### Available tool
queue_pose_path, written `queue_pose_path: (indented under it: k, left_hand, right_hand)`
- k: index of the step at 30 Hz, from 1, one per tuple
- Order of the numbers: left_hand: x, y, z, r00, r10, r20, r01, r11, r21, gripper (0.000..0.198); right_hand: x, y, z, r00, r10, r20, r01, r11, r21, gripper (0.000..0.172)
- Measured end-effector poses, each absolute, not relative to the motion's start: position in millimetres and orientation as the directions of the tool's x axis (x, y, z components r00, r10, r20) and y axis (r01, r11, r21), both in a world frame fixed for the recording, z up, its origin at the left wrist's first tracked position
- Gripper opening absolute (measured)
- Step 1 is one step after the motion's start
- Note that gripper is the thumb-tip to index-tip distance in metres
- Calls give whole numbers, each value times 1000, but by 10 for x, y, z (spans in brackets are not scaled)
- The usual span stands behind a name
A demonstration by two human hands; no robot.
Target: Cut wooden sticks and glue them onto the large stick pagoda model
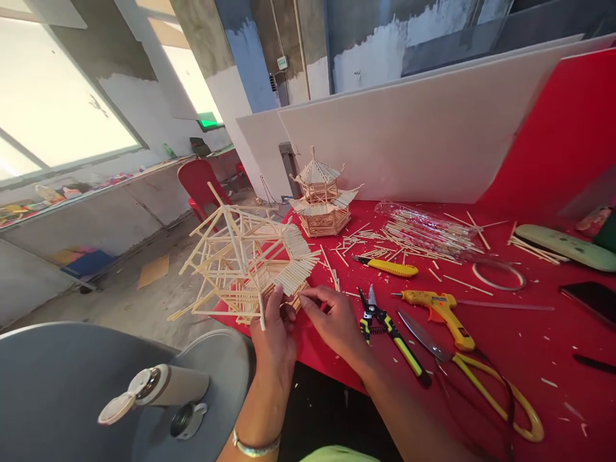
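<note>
A half-built pavilion model of thin wooden sticks (245, 260) rests tilted on the near left corner of the red table (529, 333). My left hand (275, 337) grips its lower edge, fingers closed on the sticks. My right hand (332, 317) pinches a small stick piece against the same edge, right beside the left. A finished two-tier stick pavilion (321, 192) stands further back on the table.
On the table lie yellow snips (392, 333), a yellow glue gun (440, 311), large yellow-handled scissors (486, 385), a yellow cutter (387, 266), a bag of sticks (428, 231), a tape ring (499, 274) and a phone (594, 298). A flask (154, 391) lies on a grey chair at lower left.
</note>
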State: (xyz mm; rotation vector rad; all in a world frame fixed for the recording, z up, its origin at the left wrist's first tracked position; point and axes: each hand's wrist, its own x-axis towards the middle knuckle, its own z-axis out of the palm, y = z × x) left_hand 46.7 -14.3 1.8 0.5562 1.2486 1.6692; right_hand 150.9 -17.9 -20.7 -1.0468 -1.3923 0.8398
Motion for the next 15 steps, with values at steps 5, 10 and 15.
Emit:
queue_pose_path:
  k: [5, 10, 15]
  left_hand:
    - [498, -150, 55, -466, 864, -191, -423, -28, 906, 29]
    - [485, -149, 33, -469, 871, -148, -404, -62, 913, 28]
    - [453, -147, -29, -465, 875, -136, -406, -74, 911, 28]
  right_hand:
    - [1645, -51, 16, -36, 888, 459, 269, 451, -851, 19]
    - [1638, 253, 362, -251, 820, 515, 394, 572, -719, 22]
    - [1499, 517, 440, -388, 793, 470, 433, 607, -666, 20]
